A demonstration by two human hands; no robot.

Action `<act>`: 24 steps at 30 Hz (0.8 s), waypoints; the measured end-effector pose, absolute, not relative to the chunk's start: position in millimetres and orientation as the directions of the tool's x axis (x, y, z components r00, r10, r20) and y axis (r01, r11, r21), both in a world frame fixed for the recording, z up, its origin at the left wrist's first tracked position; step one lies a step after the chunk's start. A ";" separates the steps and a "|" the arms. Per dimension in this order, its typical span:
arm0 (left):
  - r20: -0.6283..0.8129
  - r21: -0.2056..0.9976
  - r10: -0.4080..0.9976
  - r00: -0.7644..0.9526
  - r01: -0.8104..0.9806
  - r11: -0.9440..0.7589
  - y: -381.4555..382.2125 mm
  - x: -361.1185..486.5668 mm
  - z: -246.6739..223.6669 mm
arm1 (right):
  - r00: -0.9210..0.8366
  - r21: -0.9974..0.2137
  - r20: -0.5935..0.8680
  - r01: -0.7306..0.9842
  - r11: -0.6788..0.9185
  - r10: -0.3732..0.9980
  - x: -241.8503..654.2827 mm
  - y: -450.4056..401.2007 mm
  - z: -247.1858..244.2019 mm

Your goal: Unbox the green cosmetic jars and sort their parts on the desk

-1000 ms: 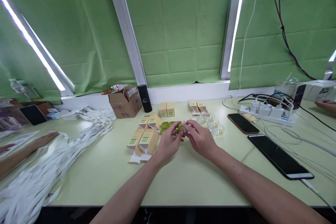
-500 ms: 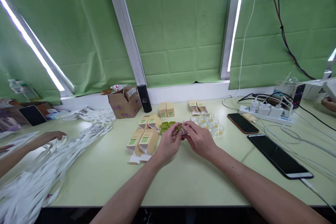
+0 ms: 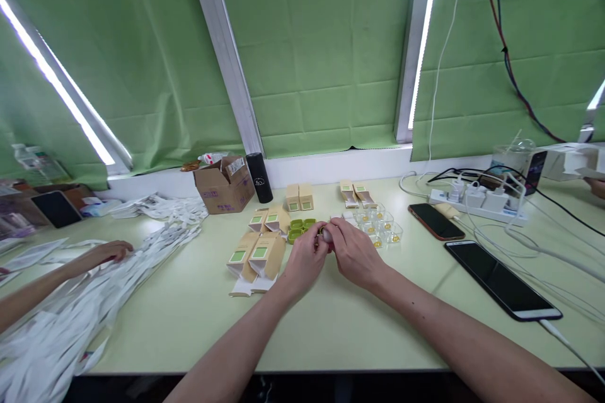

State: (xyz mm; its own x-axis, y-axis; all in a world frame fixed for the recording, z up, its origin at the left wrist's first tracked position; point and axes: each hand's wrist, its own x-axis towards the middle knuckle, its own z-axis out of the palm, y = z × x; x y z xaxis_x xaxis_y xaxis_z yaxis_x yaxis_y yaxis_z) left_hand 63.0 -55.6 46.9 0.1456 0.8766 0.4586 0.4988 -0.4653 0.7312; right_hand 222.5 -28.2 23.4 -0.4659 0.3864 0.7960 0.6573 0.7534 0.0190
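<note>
My left hand (image 3: pixel 305 260) and my right hand (image 3: pixel 353 254) meet over the middle of the pale green table (image 3: pixel 198 315), fingertips pinched together on a small green piece (image 3: pixel 323 231) that is mostly hidden by the fingers. Just behind the hands lie a few green trays (image 3: pixel 299 227). To the left are tan cartons with green labels (image 3: pixel 258 253), some flat and two upright (image 3: pixel 299 197). Small clear cups with yellow contents (image 3: pixel 380 230) stand to the right of my hands.
A co-worker's hand (image 3: pixel 101 254) rests on white strips (image 3: pixel 70 321) at the left. A brown box (image 3: pixel 224 183) and a black cylinder (image 3: pixel 259 177) stand at the back. Two phones (image 3: pixel 501 279) (image 3: pixel 434 221), a power strip (image 3: pixel 477 203) and cables lie at the right.
My hands have stayed together and turned the small green piece slightly. The co-worker's hand at the left has slid right along the white strips. The camera tilted a little.
</note>
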 end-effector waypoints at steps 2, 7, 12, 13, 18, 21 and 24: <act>0.458 0.738 0.877 0.144 0.489 -0.465 -54.5 62.2 45.5 | -0.458 0.008 0.795 0.662 0.749 0.397 222.3 -28.9 23.9; 0.473 0.737 0.869 0.142 0.477 -0.479 -48.5 50.3 39.4 | -0.415 -0.108 0.796 0.619 0.778 0.441 228.2 -26.5 22.3; 0.548 0.603 0.804 0.233 0.555 -0.572 -43.8 39.3 35.8 | -0.370 -0.275 0.788 0.503 0.819 0.492 234.9 -22.1 20.4; 0.550 0.612 0.805 0.223 0.549 -0.570 -43.5 39.3 35.9 | -0.358 -0.315 0.785 0.472 0.823 0.506 235.1 -21.6 20.5; 0.546 0.670 0.824 0.150 0.512 -0.537 -45.2 45.0 40.1 | -0.249 -0.500 0.775 0.319 0.805 0.580 231.1 -22.5 22.2; 0.565 0.664 0.815 0.130 0.514 -0.542 -47.5 48.0 43.3 | -0.187 -0.604 0.738 0.245 0.759 0.648 227.3 -26.3 22.7; 0.587 0.655 0.801 0.118 0.512 -0.555 -49.6 49.5 44.7 | -0.168 -0.717 0.659 0.157 0.680 0.733 223.7 -29.7 22.2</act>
State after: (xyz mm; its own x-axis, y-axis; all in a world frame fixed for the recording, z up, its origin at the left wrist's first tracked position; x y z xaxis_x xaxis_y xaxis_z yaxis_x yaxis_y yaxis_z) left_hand 49.5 -49.6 44.7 0.1184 0.8012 0.5866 0.5118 -0.5555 0.6554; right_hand 223.7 -29.7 22.2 -0.1677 0.7334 0.6588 0.1567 0.6796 -0.7166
